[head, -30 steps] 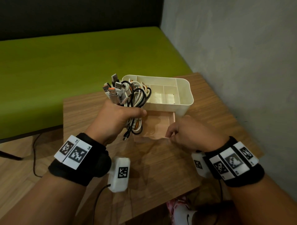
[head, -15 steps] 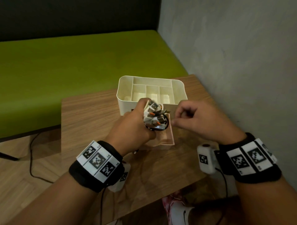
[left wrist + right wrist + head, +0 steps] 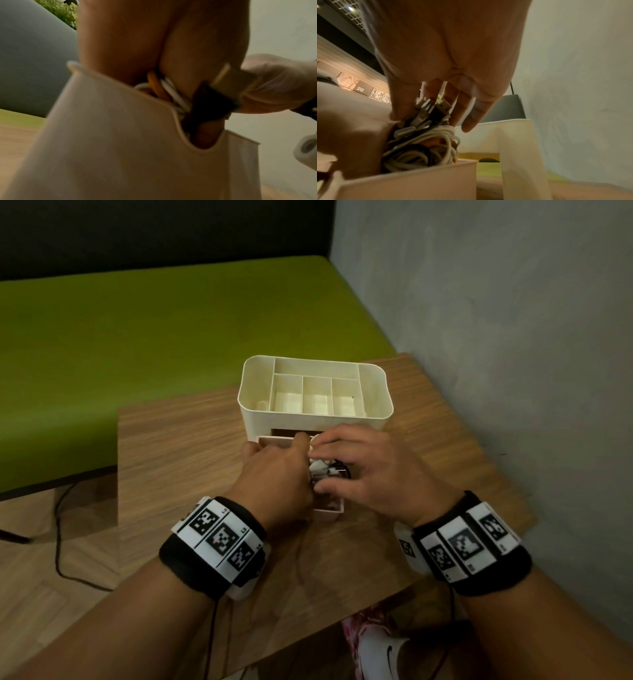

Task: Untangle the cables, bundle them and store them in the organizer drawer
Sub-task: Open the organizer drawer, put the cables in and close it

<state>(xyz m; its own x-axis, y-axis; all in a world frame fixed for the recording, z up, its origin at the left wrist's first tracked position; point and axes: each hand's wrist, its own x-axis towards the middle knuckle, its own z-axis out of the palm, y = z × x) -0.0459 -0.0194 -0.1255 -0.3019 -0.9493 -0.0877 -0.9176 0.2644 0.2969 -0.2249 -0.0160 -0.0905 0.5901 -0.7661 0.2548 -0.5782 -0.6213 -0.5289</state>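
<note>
Setting: wooden table (image 3: pixel 191 460) against a grey wall (image 3: pixel 513 320), green bench (image 3: pixel 137 344) behind it.
Organizer: cream organizer (image 3: pixel 310 424) at the table's far side, its pink drawer (image 3: pixel 329 511) pulled out toward the person.
Cables: bundle of cables (image 3: pixel 419 146), white, black and orange, sits inside the drawer.
Left hand: left hand (image 3: pixel 274 474) over the drawer, fingers curled round the bundle.
Right hand: right hand (image 3: pixel 373 470) over the drawer, fingers straight, pressing the plug ends down.

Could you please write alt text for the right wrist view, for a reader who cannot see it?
A bundle of white, black and orange cables sits in the open pink drawer, the right hand spread over its plugs. The cream organizer stands behind.
</note>
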